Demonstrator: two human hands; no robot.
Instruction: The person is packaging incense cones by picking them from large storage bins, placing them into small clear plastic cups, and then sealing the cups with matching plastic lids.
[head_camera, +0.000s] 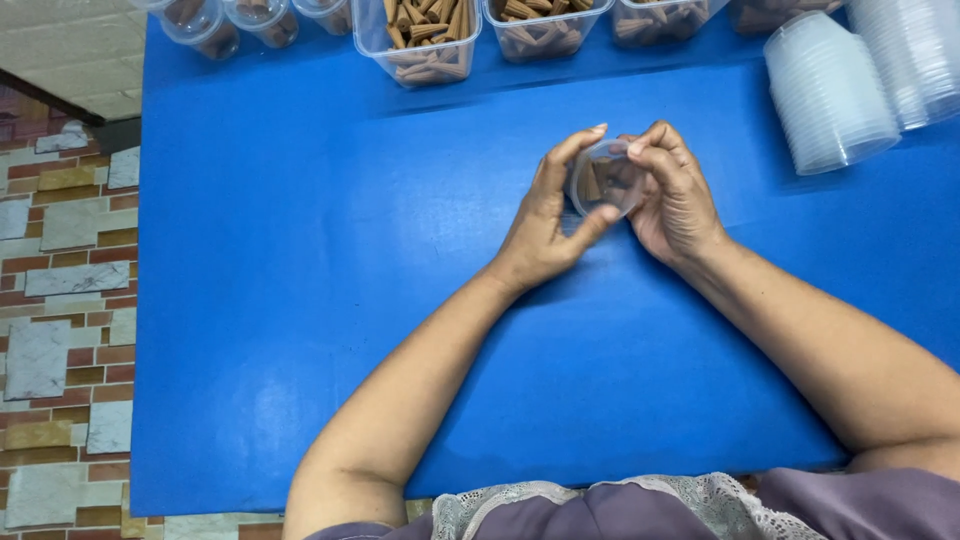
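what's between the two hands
A small clear cup with brown pieces inside, gripped by the left hand and right hand above the blue table, in the head view.

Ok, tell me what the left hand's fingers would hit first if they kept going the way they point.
The left hand points up the table; past the small clear cup it holds, probably the clear tubs of brown sticks, though depth is unclear.
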